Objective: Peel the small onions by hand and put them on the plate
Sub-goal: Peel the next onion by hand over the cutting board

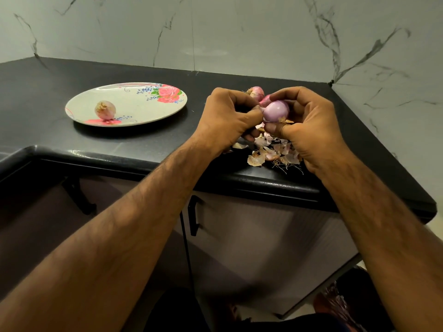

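Note:
My right hand (309, 123) grips a small purple onion (275, 111) between thumb and curled fingers, above the counter. My left hand (227, 116) pinches a strip of its skin at the onion's left side. Another unpeeled onion (257, 92) lies on the counter just behind my hands, partly hidden. A white plate with pink flowers (143, 101) sits to the left, with one peeled onion (105, 110) on its near left part.
A heap of dry onion skins and roots (273, 152) lies under my hands near the black counter's front edge (167, 164). The marble wall rises behind. Cabinet doors with black handles (193, 219) are below the counter.

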